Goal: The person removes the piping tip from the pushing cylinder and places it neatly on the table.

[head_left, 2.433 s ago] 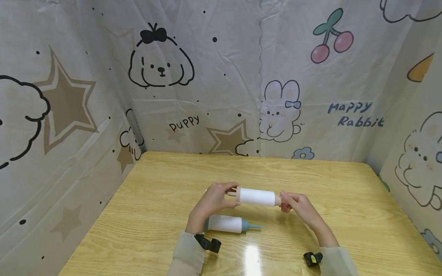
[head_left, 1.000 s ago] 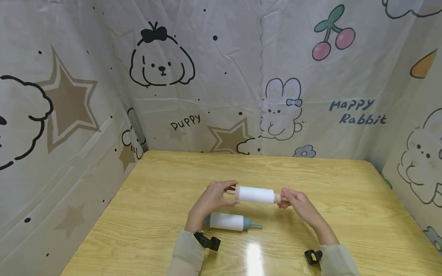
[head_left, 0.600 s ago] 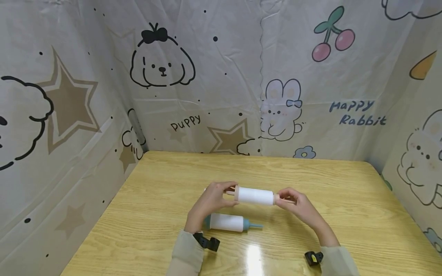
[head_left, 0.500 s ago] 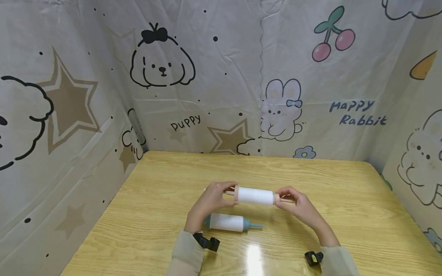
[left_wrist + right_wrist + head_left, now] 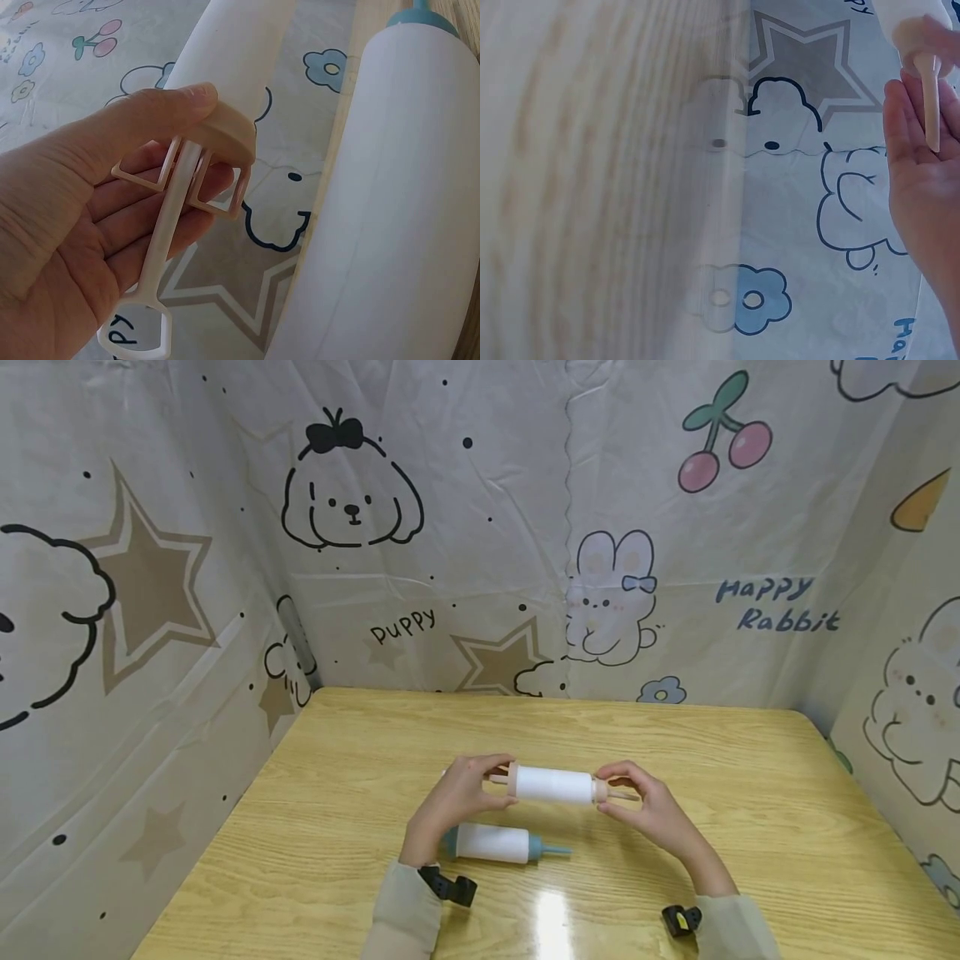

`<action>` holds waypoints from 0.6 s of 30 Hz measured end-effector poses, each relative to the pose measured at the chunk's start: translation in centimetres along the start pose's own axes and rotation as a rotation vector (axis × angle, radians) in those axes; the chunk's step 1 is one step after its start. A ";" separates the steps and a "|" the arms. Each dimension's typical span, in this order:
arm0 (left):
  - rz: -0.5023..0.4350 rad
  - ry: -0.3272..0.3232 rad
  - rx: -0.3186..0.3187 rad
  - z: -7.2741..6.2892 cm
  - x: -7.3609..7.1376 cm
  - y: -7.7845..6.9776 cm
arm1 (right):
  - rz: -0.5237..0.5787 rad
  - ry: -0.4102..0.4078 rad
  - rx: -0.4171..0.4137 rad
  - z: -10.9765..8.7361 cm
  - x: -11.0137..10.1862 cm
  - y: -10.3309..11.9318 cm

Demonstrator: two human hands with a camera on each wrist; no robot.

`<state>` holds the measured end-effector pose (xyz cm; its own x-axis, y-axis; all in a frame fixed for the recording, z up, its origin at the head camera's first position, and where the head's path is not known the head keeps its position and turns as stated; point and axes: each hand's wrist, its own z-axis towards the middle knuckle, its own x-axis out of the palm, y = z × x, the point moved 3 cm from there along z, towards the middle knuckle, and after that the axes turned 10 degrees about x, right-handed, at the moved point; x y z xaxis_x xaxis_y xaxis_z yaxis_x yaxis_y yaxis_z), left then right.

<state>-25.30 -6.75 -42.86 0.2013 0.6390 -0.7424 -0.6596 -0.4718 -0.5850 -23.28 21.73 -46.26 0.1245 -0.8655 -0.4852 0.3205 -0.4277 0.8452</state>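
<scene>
A balloon pump (image 5: pixel 555 785) with a white barrel and peach ends is held level above the table between both hands. My left hand (image 5: pixel 461 789) grips its handle-end cap, thumb on one side and fingers on the other. In the left wrist view, two square loops hang from that peach cap (image 5: pixel 232 135), and a pale plunger rod (image 5: pixel 169 225) runs back past the palm to a ring. The right hand (image 5: pixel 658 810) holds the opposite end cap between thumb and fingers. From there the thin nozzle (image 5: pixel 931 105) points towards the right palm.
A second balloon pump (image 5: pixel 491 843), white with teal ends, lies on the wooden table (image 5: pixel 360 860) nearer me, its far left end partly behind my left wrist. A printed cloth (image 5: pixel 487 527) hangs behind the table and at both sides.
My right hand has slid from the nozzle's tip along to the cap by the barrel, uncovering the nozzle. The left hand keeps its grip, and the teal-ended pump lies still.
</scene>
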 end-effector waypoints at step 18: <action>0.037 -0.007 0.045 0.0 -0.1 0.1 | 0.061 0.132 0.261 0.2 0.2 -0.8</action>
<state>-25.43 -6.82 -42.87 0.1712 0.6261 -0.7607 -0.6985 -0.4674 -0.5419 -23.69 21.84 -47.04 0.2632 -0.8576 -0.4419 0.0587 -0.4430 0.8946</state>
